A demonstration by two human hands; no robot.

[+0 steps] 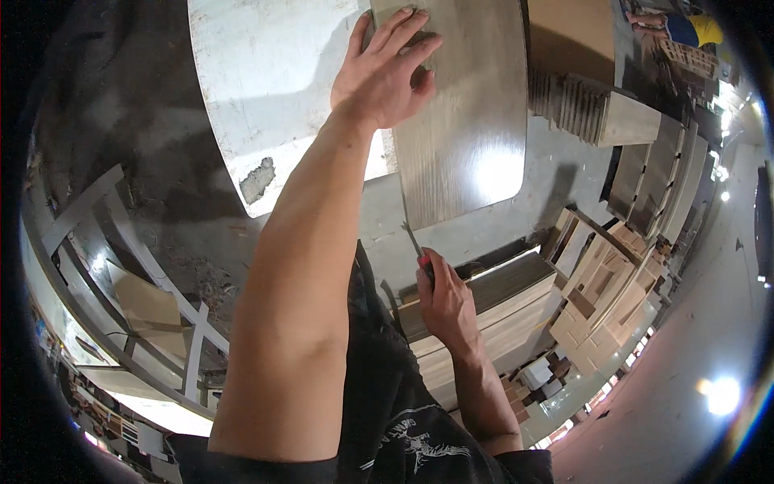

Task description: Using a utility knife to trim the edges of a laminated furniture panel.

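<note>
The grey wood-grain board (463,137) is laid flat on the workbench (556,153), overlapping a scuffed white panel (266,89) on its left. It's pressed down near the far end by the left hand (385,74), palm flat and fingers spread, nothing gripped. A small red-handled blade (414,244) is clamped in the closed right hand (446,302), tip set against the board's near edge. Stacks of cut wood pieces (605,290) are piled to the right.
</note>
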